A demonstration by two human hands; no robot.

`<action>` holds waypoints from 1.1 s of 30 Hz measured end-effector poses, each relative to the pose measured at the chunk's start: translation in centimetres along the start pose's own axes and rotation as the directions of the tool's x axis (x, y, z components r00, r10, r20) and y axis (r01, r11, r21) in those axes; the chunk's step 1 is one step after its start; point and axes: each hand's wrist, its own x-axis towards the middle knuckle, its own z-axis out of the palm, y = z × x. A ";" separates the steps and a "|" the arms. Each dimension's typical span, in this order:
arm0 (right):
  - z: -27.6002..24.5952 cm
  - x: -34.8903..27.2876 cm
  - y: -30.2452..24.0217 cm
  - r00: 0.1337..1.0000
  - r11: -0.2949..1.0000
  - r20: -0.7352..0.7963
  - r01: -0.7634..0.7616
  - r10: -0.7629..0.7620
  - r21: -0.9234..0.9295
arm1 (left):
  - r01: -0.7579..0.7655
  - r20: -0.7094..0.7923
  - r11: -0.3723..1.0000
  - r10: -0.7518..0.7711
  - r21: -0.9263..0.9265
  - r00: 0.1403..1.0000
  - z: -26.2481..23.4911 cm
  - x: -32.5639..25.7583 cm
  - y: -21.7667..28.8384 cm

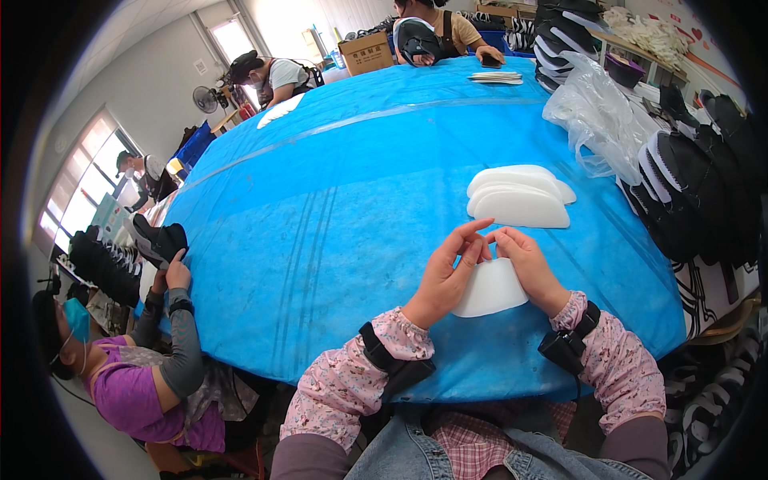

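Note:
Near the front edge of the blue-covered table [320,280], both hands meet at a white, curved-edged flat piece [491,293]. My left hand [448,276] pinches its upper left side between thumb and fingers, the index finger stretched out above. From the other side my right hand [528,264] grips the upper right edge, thumb and fingertips pressed together. The fingertips of both hands almost touch at the top, and they hide that edge. Just beyond them lies a fanned stack of white half-moon pieces [522,206], overlapping one another.
Along the right side are piled black shoe uppers [696,184] and a crumpled clear plastic bag [596,112]. A thin stack of light sheets [496,78] sits at the far edge. To the left a co-worker in purple [152,384] handles a black shoe [160,240]; other people work farther off.

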 end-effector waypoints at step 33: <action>0.0 0.1 0.2 1.000 1.000 0.026 -0.009 0.008 0.030 | -0.015 0.080 1.000 0.018 -0.026 0.997 0.5 -0.1 -0.1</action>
